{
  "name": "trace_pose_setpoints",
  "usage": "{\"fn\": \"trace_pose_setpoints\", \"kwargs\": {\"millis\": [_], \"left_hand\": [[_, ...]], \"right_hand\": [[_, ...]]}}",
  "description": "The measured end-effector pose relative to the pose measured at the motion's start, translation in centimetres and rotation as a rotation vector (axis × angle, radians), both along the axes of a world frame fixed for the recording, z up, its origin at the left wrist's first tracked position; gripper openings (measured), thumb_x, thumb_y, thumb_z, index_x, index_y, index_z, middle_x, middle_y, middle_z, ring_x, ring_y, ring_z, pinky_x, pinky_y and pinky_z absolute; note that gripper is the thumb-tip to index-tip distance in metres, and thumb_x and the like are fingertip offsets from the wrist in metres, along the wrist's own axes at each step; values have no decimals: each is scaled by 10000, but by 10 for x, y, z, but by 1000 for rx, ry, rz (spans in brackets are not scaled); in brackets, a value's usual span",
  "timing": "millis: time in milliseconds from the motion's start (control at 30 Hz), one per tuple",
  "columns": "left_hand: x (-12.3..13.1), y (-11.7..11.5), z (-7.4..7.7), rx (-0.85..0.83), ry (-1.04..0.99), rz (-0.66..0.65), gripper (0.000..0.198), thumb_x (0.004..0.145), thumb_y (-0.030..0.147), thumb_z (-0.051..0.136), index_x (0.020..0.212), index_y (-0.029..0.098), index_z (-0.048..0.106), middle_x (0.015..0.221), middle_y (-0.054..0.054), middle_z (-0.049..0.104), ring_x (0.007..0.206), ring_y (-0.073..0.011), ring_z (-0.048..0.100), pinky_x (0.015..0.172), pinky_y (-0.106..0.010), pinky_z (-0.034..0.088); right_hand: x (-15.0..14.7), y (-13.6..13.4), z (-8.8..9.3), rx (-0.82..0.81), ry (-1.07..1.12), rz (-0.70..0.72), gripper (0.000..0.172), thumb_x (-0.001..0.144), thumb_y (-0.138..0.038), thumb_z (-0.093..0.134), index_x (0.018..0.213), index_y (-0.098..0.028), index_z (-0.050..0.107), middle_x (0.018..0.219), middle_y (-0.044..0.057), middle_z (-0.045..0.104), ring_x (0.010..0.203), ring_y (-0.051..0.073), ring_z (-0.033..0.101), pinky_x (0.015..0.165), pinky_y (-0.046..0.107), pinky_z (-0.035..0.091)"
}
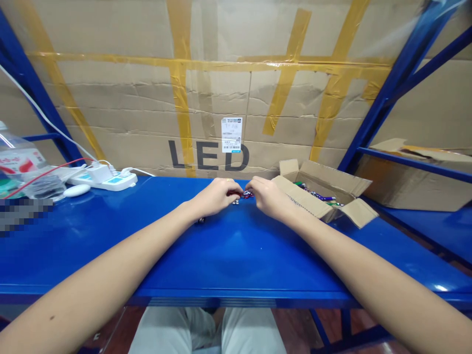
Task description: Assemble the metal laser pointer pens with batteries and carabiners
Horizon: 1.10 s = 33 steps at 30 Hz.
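Over the blue tabletop [236,260], my left hand [218,196] and my right hand [268,197] are close together, fingers pinched. Between them is a small shiny red piece with silvery parts [248,194]; its exact kind is too small to make out. Both hands' fingertips close on it, partly hiding it. Small silvery bits [236,202] show just under my left fingertips. A little dark item [200,221] lies beside my left wrist, partly covered by it.
An open cardboard box [300,197] with purple, green and silvery pieces [325,197] stands right of my hands. A white power strip [120,181] with cables and a plastic bottle [20,160] are at the left. A large taped carton [147,113] closes off the back.
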<state>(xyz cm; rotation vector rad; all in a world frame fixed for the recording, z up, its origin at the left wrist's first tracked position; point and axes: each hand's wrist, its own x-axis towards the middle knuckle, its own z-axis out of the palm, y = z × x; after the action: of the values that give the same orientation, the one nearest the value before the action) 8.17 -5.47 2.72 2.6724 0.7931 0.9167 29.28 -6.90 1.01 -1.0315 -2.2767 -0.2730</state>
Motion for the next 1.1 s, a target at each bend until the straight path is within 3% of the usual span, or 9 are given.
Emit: {"fn": "trace_pose_setpoints", "kwargs": {"millis": [167, 333, 433, 533, 600, 767, 833, 933, 1100], "left_hand": [[-2, 9, -6, -173, -178, 128, 173, 802, 183, 650, 973, 182, 673, 929, -39, 734, 835, -184, 664, 773, -318, 509], [-6, 16, -3, -271, -327, 124, 130, 789, 234, 673, 897, 162, 674, 905, -58, 728, 849, -186, 662, 788, -323, 505], [-5, 11, 0, -353, -381, 117, 194, 845, 341, 644, 848, 150, 676, 741, -45, 701, 683, -156, 636, 682, -295, 487], [0, 2, -1, -460, -396, 62, 328, 891, 440, 591, 747, 151, 647, 633, -33, 664, 532, -123, 567, 579, -270, 448], [4, -2, -4, -487, -380, 41, 380, 900, 475, 572, 704, 155, 630, 639, -38, 668, 522, -123, 564, 566, -268, 442], [12, 3, -12, -457, -436, 155, 425, 905, 543, 546, 777, 158, 670, 767, -81, 724, 732, -206, 666, 700, -313, 492], [10, 11, -11, -641, -621, 168, 499, 930, 588, 470, 909, 138, 684, 936, -138, 743, 858, -244, 691, 760, -343, 513], [2, 20, -6, -948, -874, 32, 615, 966, 597, 327, 1042, 99, 681, 1113, -211, 713, 1054, -296, 675, 891, -393, 515], [-8, 23, 1, -1135, -1021, -67, 702, 952, 618, 291, 1228, 73, 637, 1263, -223, 658, 1201, -324, 617, 1023, -424, 472]], "right_hand": [[1, 1, 7, -47, 235, -88, 169, 887, -89, 470, 846, -177, 608, 874, 92, 701, 797, 210, 622, 728, 318, 452], [3, 3, 10, -171, 389, -141, 109, 882, -149, 506, 818, -186, 586, 820, 70, 699, 759, 212, 622, 703, 338, 458], [0, 0, 8, -175, 368, -73, 81, 870, -193, 549, 910, -179, 617, 943, 89, 713, 848, 227, 642, 764, 360, 486], [-7, -8, 6, -136, 274, 56, 207, 869, -219, 589, 1068, -178, 629, 1108, 112, 704, 992, 246, 649, 867, 381, 485], [-13, -14, 6, -187, 238, 119, 166, 909, -219, 551, 1044, -185, 642, 1049, 90, 726, 932, 220, 667, 830, 349, 490], [-17, -14, 3, -231, 270, 56, 170, 941, -203, 495, 935, -175, 662, 952, 80, 747, 841, 199, 673, 758, 312, 476], [-14, -11, 2, -216, 285, 4, 160, 916, -197, 515, 936, -173, 671, 950, 78, 749, 830, 202, 667, 755, 315, 470], [-11, -8, 3, -186, 335, -51, 150, 880, -193, 524, 902, -172, 671, 882, 62, 740, 765, 195, 651, 711, 310, 460], [-9, -7, 7, -131, 373, -99, 163, 859, -196, 519, 888, -165, 677, 871, 71, 737, 760, 203, 646, 706, 318, 459]]}}
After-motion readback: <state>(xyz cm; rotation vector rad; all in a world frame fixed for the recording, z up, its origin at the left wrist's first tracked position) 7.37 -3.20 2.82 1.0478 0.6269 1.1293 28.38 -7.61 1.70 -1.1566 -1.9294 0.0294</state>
